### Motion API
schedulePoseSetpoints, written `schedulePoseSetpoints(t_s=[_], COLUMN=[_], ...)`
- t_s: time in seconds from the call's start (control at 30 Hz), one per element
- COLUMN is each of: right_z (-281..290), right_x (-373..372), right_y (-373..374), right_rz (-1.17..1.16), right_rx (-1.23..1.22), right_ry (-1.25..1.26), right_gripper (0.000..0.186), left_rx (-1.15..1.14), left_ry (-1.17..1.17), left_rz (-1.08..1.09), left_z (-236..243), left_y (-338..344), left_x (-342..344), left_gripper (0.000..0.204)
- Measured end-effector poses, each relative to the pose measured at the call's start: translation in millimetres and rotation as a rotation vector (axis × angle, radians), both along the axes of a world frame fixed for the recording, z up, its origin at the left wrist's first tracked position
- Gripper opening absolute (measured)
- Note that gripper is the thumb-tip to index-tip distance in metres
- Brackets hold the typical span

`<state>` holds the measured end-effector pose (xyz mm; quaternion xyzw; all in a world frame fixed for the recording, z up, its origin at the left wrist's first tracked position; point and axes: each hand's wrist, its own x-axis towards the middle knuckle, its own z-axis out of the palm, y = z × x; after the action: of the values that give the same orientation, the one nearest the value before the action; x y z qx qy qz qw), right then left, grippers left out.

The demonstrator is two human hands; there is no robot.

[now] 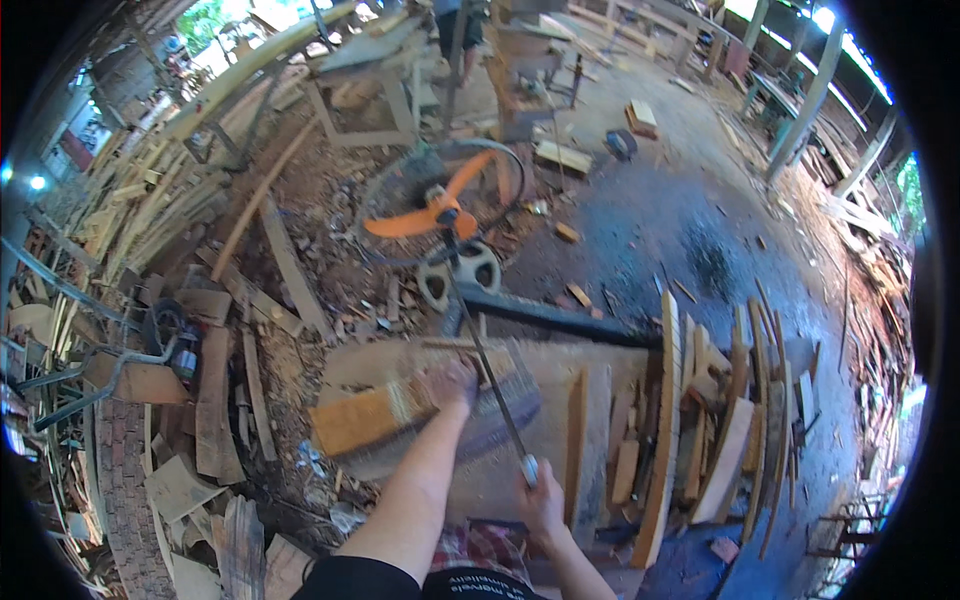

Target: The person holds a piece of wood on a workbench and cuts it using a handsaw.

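On a low wooden workbench (500, 485) lies a yellowish wood block (355, 420), greyer toward its right end. My left hand (448, 382) presses down on that right end, its fingers curled over the wood. In my right hand (541, 503) is the light-coloured handle of a long, thin, dark tool (492, 372). Its narrow length slants up and left, passing just right of my left hand and across the block's end. Whether it is a saw, a blade or a file, I cannot make out.
Beyond the bench stands a fan (440, 212) with orange blades, near a dark beam (560, 318). Upright boards (660, 430) and offcuts line the bench's right. Scrap wood (215, 400) and stacked planks (165, 230) crowd the left. A person (462, 40) stands far back.
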<state>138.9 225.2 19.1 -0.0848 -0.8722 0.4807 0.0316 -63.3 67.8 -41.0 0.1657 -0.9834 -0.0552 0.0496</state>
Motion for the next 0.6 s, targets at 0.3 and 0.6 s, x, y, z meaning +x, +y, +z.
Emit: schedulePoseSetpoints(t_s=[0.3,0.6], right_z=[13,37], right_x=[-7,27], right_y=[16,28], right_rz=[0.071,0.028], right_rx=[0.057,0.027], right_ry=[-0.028,-0.125], right_gripper=[0.022,0.023], left_rx=[0.041,0.104], left_ry=[0.026,0.039], left_rz=[-0.018,-0.006], left_z=[31,24], left_y=[10,0], left_x=[0,-1], left_gripper=[0.039,0.037])
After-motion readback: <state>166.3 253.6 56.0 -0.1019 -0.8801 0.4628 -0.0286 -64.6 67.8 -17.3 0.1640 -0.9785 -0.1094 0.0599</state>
